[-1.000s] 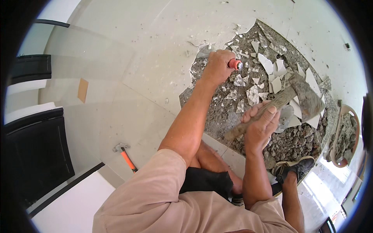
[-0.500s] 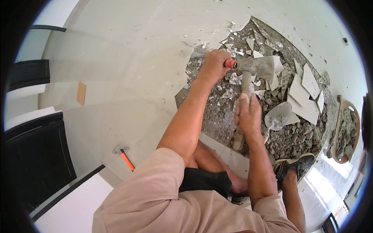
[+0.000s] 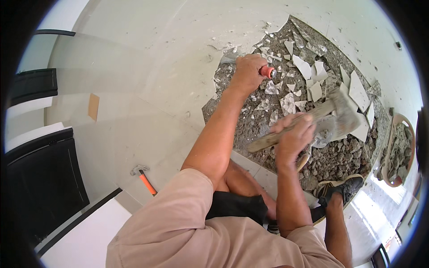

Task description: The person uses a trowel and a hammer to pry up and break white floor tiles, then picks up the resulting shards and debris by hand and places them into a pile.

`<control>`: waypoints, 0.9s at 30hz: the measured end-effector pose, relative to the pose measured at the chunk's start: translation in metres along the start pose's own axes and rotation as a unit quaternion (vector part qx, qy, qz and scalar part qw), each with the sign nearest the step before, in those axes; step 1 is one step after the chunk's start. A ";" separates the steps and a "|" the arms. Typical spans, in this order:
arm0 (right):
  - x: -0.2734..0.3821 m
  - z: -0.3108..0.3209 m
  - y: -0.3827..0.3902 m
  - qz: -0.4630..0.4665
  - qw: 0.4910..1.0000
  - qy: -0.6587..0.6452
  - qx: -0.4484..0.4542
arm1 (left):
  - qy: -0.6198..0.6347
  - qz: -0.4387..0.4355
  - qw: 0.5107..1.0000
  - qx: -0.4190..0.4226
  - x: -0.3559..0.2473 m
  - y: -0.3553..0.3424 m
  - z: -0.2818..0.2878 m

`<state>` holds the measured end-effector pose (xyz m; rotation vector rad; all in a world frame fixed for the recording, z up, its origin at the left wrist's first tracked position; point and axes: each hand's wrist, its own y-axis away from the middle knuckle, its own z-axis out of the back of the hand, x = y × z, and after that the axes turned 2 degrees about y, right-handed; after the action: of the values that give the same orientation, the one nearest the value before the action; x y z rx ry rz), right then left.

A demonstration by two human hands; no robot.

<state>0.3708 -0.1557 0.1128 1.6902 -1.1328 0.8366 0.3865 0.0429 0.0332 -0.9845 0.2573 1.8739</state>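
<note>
My left hand [image 3: 249,71] is closed round a chisel [image 3: 267,72], whose red grip and metal striking end poke out on the right; its blade is hidden. It is at the broken left edge of the white tile floor [image 3: 170,67]. In my right hand [image 3: 295,136] is a club hammer [image 3: 344,111] with a wooden handle, its head blurred by motion and tipped to the right, apart from the chisel. Below the hammer head, a trowel [image 3: 324,134] lies partly hidden among rubble [image 3: 342,158]. Broken tile pieces [image 3: 357,91] lie over the exposed mortar.
A claw hammer with an orange handle [image 3: 147,184] lies on the floor at the left. At the far right stands a tub [image 3: 397,182] holding rubble. My shoe [image 3: 342,190] rests by the rubble's near edge. A brown card-like piece [image 3: 93,107] is near the black-fronted furniture [image 3: 44,178].
The club hammer has swung right and down, away from the chisel's end, and its handle now lies slanted. My left hand and the chisel have hardly moved.
</note>
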 end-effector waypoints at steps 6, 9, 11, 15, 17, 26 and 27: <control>-0.029 0.027 -0.008 -0.081 0.912 0.320 0.242 | -0.127 0.017 0.989 -0.071 0.035 0.010 0.034; -0.024 0.021 0.009 -0.033 0.963 0.213 0.163 | -0.165 -0.011 0.973 -0.159 0.030 0.006 0.041; -0.016 0.026 0.012 -0.073 0.977 0.183 0.086 | -0.086 0.053 0.989 -0.104 0.007 0.005 0.033; -0.002 0.037 0.009 -0.067 0.952 0.268 0.129 | 0.031 0.027 0.995 -0.093 -0.030 0.010 0.012; 0.000 0.039 0.012 -0.070 0.951 0.271 0.133 | -0.015 0.010 0.997 -0.077 -0.032 0.014 0.009; 0.028 0.023 0.009 0.000 0.967 0.212 0.138 | -0.066 0.081 0.992 -0.070 -0.017 0.028 0.005; 0.031 0.016 0.008 0.047 0.983 0.141 0.104 | -0.057 0.073 0.992 -0.087 -0.016 0.027 0.004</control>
<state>0.3751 -0.1815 0.1366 1.6299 -0.9607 1.2491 0.3659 0.0210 0.0408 -0.9918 0.1013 2.1068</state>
